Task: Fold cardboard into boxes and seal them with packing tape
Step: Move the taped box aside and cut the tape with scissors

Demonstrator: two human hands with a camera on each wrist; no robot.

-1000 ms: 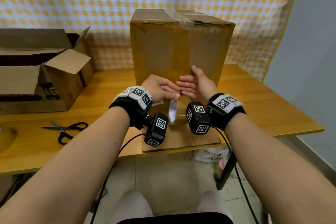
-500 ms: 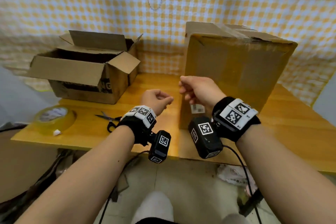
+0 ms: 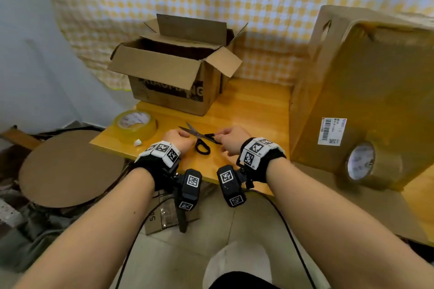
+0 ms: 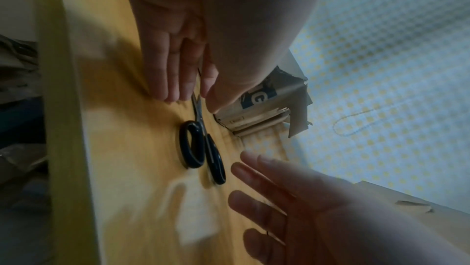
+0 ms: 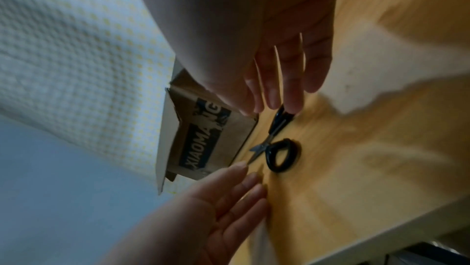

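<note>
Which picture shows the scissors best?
The head view: the scissors lie whole and sharp on the table, between the left hand and the right hand. Both wrist views blur them; the left hides the blade tips behind fingers, the right hides one handle.

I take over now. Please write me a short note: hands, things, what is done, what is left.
Left hand: open, fingers at the blades of the scissors.
Right hand: open, fingertips at the handle, no grip seen.
Tall box stands on the right, a tape roll against its front.
Open box at the back; spare roll on the left.
Done: tall box folded, top looks taped.
Left: probably cut that tape, then seal the open box.
</note>
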